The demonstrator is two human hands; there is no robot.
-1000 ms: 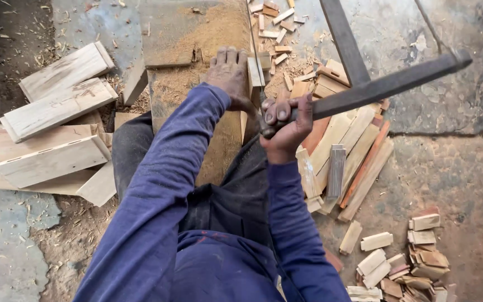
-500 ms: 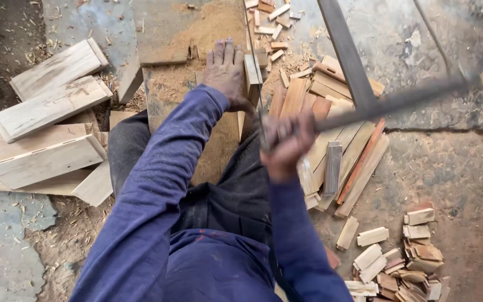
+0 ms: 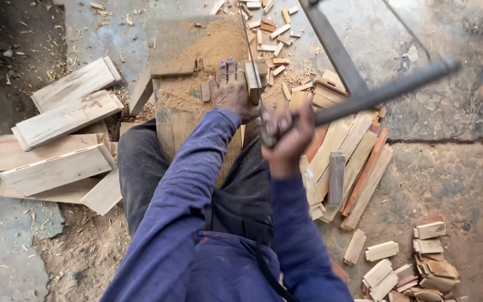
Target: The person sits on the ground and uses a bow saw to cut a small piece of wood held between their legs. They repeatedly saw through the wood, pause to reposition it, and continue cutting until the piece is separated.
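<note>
A person in a dark blue long-sleeved top sits on the floor over a thick, sawdust-covered wooden block (image 3: 188, 84), seen from a head-worn camera. The left hand (image 3: 231, 88) lies flat with fingers spread on the block's top, its thumb side touching a small upright pale wooden piece (image 3: 252, 81) that stands at the block's right edge. The right hand (image 3: 287, 134) is clenched tight around the handle end of a long dark metal-framed bow saw (image 3: 364, 95), whose frame runs up and to the right across the shot; whether the thin blade meets the small piece is too fine to tell. To the left of the person lie about six wide pale wooden boards (image 3: 62, 145), stacked loosely and overlapping. To the right, just beside the right hand, rests a fanned heap of roughly a dozen narrow wooden slats (image 3: 353, 162), some pale and a few reddish. Beyond the block, a scatter of small offcut chips (image 3: 272, 33), too many to count surely, litters the grey concrete floor (image 3: 459, 112). At lower right sits a separate cluster of about ten short cut wooden blocks (image 3: 415, 263). No containers show in the frame.
</note>
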